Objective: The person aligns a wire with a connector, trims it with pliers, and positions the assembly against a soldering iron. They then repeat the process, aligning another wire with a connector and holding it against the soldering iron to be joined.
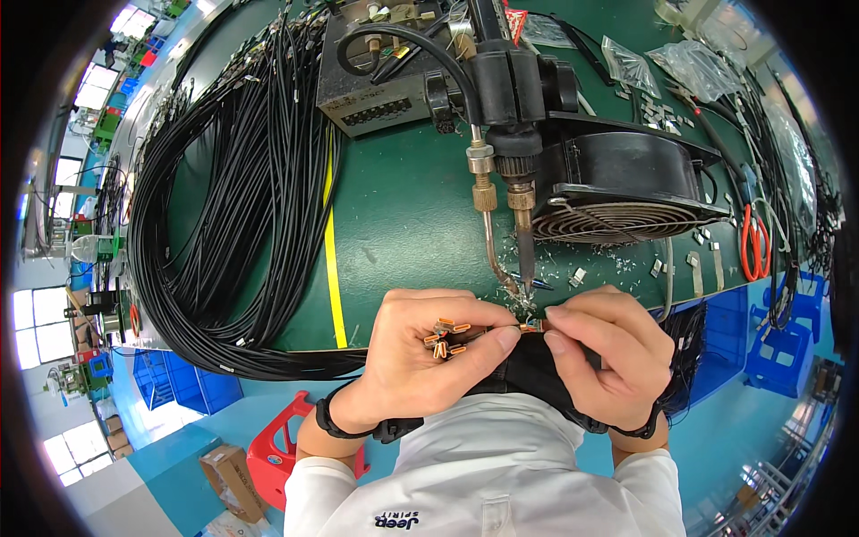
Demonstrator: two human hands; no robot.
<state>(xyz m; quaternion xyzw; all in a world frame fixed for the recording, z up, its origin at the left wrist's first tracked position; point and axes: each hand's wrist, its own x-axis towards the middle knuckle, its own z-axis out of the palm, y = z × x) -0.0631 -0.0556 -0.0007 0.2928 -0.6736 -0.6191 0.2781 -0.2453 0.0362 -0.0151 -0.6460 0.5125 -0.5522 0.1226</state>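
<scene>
My left hand (420, 345) is closed, with several small orange-ended connectors (443, 338) bunched in its palm. Between its thumb and forefinger and the fingertips of my right hand (617, 353) sits one tiny connector (532, 326); the fingertips partly hide it. My right thumb and forefinger pinch it from the right. Just above, the tip of a mounted soldering iron (527, 268) points down, apart from the connector. Beside the iron a thin metal solder feed tube (490, 242) curves toward the same spot.
Thick bundles of black cable (215, 197) lie on the left of the green table (403, 242), beside a yellow tape strip (333, 259). A black fan (631, 179), a metal box (367, 98) and red-handled pliers (753, 243) stand or lie around. A red stool (268, 452) is below left.
</scene>
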